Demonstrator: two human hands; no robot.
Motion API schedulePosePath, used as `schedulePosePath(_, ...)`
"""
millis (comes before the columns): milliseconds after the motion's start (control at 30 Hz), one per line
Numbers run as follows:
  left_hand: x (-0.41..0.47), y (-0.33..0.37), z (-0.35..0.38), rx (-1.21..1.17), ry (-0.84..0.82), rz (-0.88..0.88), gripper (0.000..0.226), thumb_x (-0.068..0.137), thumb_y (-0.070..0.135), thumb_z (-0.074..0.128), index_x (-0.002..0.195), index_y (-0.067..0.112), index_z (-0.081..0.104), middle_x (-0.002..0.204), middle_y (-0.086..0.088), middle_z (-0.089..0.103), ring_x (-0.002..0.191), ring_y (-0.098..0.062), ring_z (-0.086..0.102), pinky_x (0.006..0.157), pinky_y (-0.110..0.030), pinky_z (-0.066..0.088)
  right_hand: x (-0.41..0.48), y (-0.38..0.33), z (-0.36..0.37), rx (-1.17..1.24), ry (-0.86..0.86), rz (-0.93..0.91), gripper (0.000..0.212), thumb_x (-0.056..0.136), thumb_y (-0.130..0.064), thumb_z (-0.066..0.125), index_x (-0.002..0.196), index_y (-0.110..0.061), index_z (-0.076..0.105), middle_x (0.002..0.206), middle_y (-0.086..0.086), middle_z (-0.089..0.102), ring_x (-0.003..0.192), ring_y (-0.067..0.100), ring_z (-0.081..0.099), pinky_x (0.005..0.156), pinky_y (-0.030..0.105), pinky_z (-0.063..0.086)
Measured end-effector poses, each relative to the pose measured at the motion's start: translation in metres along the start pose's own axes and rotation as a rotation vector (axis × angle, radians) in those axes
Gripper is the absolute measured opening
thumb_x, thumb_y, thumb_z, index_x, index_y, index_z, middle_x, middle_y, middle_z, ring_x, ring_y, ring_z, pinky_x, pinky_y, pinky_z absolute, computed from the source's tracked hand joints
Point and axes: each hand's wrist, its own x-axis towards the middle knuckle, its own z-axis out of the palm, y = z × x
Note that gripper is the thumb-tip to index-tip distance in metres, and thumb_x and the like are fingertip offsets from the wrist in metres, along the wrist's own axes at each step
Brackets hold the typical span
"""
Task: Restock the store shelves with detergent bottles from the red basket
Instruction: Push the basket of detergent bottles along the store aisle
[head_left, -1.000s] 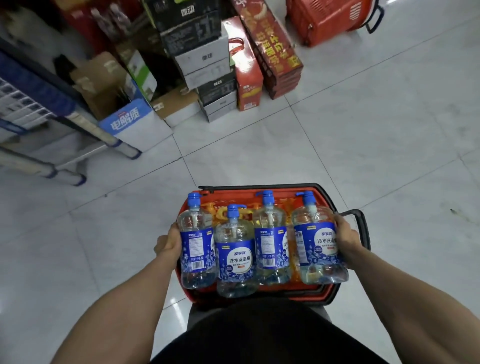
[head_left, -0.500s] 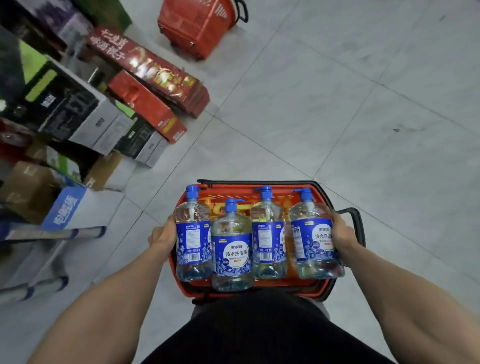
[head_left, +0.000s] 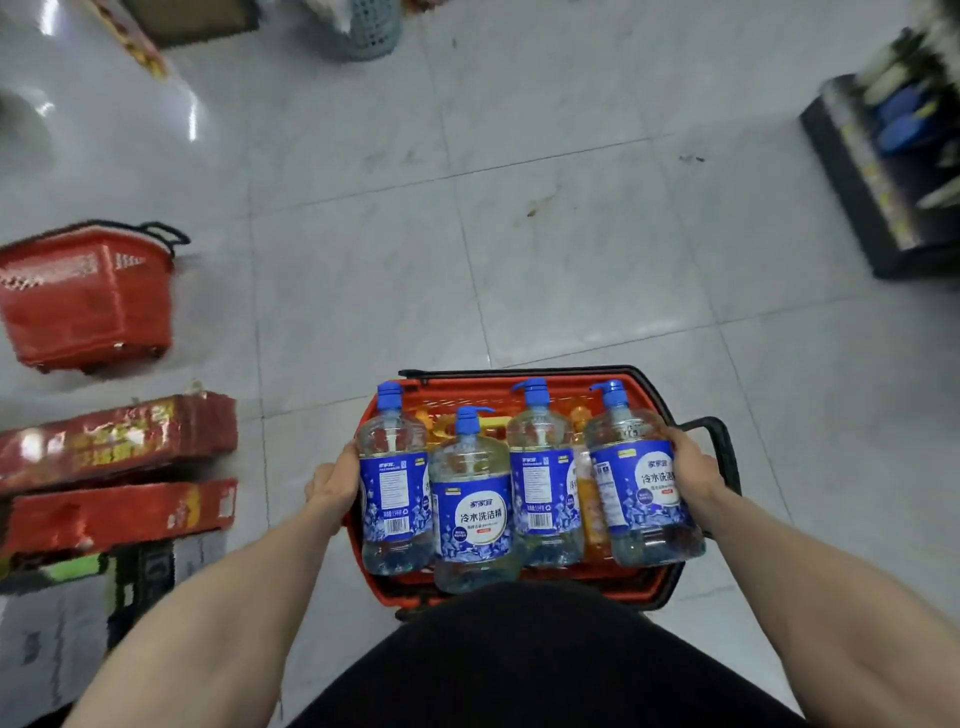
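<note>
Detergent bottles (head_left: 472, 499), four of them, are held up in a row, side by side and touching. They are clear, with blue pump tops and blue labels. The row is squeezed from both ends. The left hand (head_left: 332, 480) is curled round the bottle at the left end. The right hand (head_left: 691, 475) is curled round the bottle at the right end. Nothing else is held. No fingers can be seen on the two middle bottles, so they seem to be kept up only by the squeeze. The second bottle from the left hangs lower than the rest.

Right under the row, the red basket (head_left: 493, 387) is set on the floor (head_left: 519, 234). Orange bottles (head_left: 592, 519) can be seen inside it. A second basket (head_left: 88, 301) and some red boxes (head_left: 114, 436) lie on the floor at the left. A dark shelf (head_left: 883, 171) is seen well apart at the top right, but it is blurred.

A slip could happen here. If the squeeze is eased even a little, a middle bottle could be dropped, most likely the low one. It could land in the basket or be cracked on the hard floor.
</note>
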Motion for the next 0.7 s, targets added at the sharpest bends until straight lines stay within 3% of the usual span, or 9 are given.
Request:
schedulePosePath(167, 0.04, 0.086, 0.023, 0.283, -0.097, 0.174, 0.111, 0.062, 0.095, 0.037, 0.13, 0.01, 0.062, 0.129, -0.02, 0.067, 0.109, -0.043, 0.066, 0.094, -0.062, 0.056, -0.024, 0.057, -0.018, 0.265, 0.13, 0.142, 0.061, 0.085, -0.066, 0.063, 0.1, -0.007, 0.073, 0.076, 0.014, 0.08, 0.078, 0.037, 0.079, 0.091, 0.055, 0.063)
schedulePosePath(333, -0.039, 0.177, 0.069, 0.52, -0.21, 0.347, 0.086, 0.091, 0.077, 0.042, 0.125, 0.001, 0.062, 0.121, -0.022, 0.07, 0.103, -0.042, 0.068, 0.096, -0.057, 0.058, -0.043, 0.126, -0.015, 0.526, 0.237, 0.286, 0.07, 0.074, -0.072, 0.068, 0.101, -0.007, 0.076, 0.078, 0.013, 0.08, 0.078, 0.036, 0.08, 0.091, 0.055, 0.063)
schedulePosePath(700, -0.1, 0.229, 0.197, 1.004, -0.284, 0.565, 0.074, 0.1, 0.071, 0.041, 0.117, 0.002, 0.062, 0.114, -0.02, 0.071, 0.098, -0.038, 0.07, 0.093, -0.054, 0.059, -0.083, 0.247, 0.012, 0.899, 0.352, 0.537, 0.071, 0.075, -0.073, 0.071, 0.1, -0.006, 0.076, 0.075, 0.013, 0.08, 0.072, 0.035, 0.08, 0.088, 0.056, 0.064)
